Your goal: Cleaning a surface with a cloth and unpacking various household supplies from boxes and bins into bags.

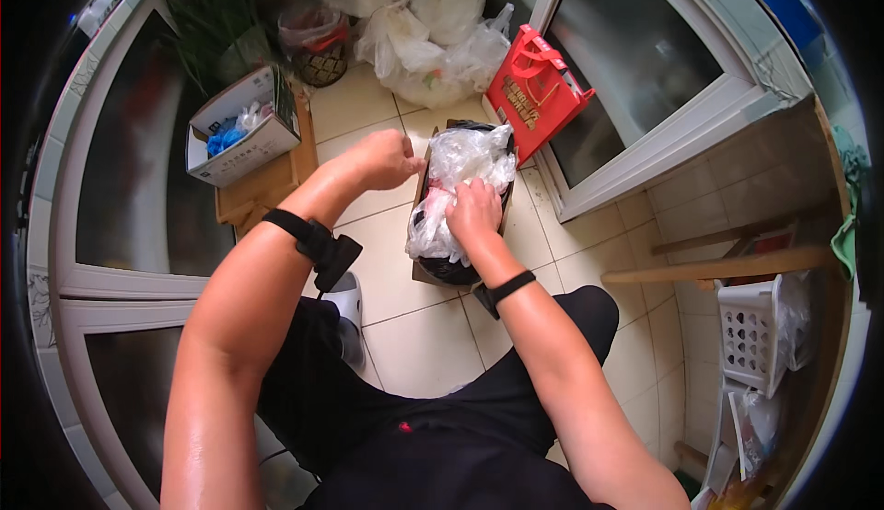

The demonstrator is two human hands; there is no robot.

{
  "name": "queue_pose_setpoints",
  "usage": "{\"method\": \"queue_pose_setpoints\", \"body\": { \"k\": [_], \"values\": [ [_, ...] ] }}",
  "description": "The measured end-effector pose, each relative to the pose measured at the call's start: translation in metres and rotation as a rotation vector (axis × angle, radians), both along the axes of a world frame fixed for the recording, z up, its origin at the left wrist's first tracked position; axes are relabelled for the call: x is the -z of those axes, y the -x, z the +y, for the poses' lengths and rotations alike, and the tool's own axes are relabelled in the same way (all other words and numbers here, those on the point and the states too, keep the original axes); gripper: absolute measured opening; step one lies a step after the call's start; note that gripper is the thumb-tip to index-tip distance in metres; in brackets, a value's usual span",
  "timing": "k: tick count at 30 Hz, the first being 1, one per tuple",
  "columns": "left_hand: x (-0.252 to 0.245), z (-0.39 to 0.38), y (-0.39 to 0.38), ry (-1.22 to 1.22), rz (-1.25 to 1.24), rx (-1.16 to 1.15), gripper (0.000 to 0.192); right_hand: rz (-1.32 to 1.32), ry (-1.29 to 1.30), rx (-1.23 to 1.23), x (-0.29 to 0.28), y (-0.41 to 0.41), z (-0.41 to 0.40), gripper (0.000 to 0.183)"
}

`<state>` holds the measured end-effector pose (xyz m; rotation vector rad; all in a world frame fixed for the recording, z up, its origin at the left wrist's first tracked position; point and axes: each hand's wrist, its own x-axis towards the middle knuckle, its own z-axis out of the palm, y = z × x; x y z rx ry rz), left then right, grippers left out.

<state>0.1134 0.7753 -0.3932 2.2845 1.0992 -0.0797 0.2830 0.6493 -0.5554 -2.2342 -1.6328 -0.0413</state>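
Observation:
A narrow cardboard box [423,272] stands on the floor before me, lined with a black plastic bag [449,272] and heaped with crumpled clear plastic bags [469,151]. My right hand [476,207] lies on the heap, its bent fingers gripping into the clear plastic. A bit of pink or red shows among the bags just left of these fingers. At the box's left rim is my left hand [388,159], fingers curled and thumb side towards the bags. Its fingertips are partly hidden, so whether it pinches anything is unclear.
Beyond the box's right side stands a red gift bag [532,99]; large clear sacks [435,40] pile up behind. On the left, an open carton [242,144] with blue plastic sits on a wooden stand [259,192]. A white basket [749,337] is at right, under a wooden bar [718,266].

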Motion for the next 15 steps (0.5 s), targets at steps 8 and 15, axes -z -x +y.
{"method": "queue_pose_setpoints", "body": {
  "k": [8, 15],
  "values": [
    [0.053, 0.016, 0.021, 0.026, 0.196, 0.059, 0.040, 0.057, 0.034, 0.038, 0.029, -0.004, 0.017, 0.014],
    [0.093, 0.001, 0.011, 0.100, 0.223, 0.072, 0.048, 0.299, -0.081, 0.006, 0.012, -0.032, -0.004, 0.012]
  ]
}}
